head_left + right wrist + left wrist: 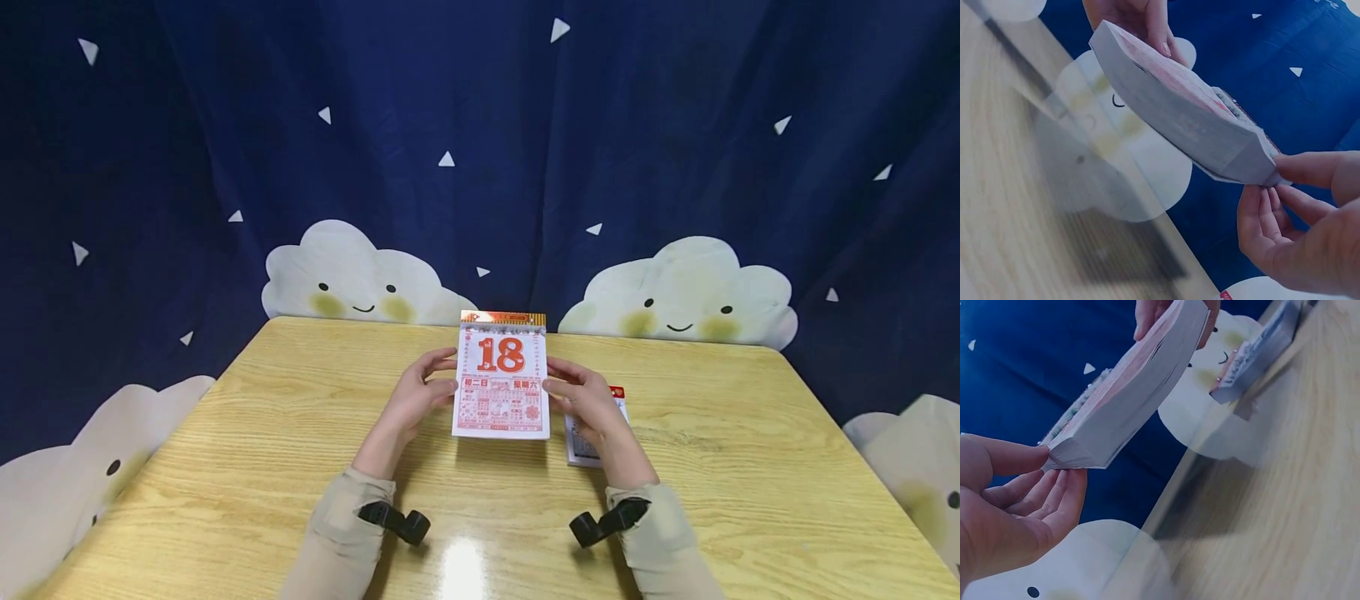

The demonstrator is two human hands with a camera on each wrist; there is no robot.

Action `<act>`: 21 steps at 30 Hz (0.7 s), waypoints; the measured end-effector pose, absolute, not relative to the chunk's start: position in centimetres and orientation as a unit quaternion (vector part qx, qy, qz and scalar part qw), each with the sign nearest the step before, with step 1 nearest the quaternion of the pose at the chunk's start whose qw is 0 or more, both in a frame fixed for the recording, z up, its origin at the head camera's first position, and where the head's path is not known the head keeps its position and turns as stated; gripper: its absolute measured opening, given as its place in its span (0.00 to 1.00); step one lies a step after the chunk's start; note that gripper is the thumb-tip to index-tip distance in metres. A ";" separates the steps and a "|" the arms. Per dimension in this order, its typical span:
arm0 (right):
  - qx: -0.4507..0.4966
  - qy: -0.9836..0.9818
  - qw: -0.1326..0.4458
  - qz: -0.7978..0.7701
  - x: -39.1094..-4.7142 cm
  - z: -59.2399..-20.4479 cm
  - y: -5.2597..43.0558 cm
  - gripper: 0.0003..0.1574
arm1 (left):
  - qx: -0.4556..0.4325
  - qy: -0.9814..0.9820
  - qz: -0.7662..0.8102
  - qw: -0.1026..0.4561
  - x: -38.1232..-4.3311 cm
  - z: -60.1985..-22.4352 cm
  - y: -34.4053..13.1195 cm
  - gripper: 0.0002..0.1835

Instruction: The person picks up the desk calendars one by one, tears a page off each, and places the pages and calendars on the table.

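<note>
A thick tear-off calendar with a big red 18 and an orange-gold top strip is held up above the table, its page turned to the head camera. My left hand pinches its left edge, thumb in front and fingers behind. On the opposite edge my right hand pinches it the same way. In the left wrist view the block of pages looks slightly bowed between the hands. The right wrist view shows the thick lower side of the calendar off the tabletop.
A second, smaller calendar with a red top lies on the wooden table, partly hidden behind my right hand and wrist. Behind the table hangs a dark blue curtain with smiling clouds and white triangles. Each wrist wears a black strapped camera.
</note>
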State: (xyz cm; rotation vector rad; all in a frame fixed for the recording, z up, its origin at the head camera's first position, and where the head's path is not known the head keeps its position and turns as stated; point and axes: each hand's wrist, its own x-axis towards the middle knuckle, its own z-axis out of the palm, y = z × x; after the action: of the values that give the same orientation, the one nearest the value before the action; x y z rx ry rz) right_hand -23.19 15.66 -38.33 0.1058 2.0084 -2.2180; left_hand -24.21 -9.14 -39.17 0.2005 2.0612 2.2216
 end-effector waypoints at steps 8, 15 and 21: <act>0.039 0.640 0.075 -0.764 -23.4 -38.0 16.2 0.30 | 0.081 0.653 0.749 0.071 -24.4 -38.6 -8.8 0.29; 0.031 0.639 0.053 -0.767 -23.3 -37.2 16.3 0.30 | 0.098 0.592 0.792 0.110 -24.8 -38.6 -9.0 0.29; 0.026 0.644 0.028 -0.764 -22.6 -35.8 16.4 0.30 | 0.124 0.556 0.811 0.132 -25.2 -38.6 -9.0 0.29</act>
State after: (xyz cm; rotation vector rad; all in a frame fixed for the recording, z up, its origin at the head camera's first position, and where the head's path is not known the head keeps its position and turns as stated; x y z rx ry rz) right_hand -22.58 16.36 -35.79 0.0795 1.9873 -2.3600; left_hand -25.21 -8.96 -38.59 0.3600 1.6134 2.3542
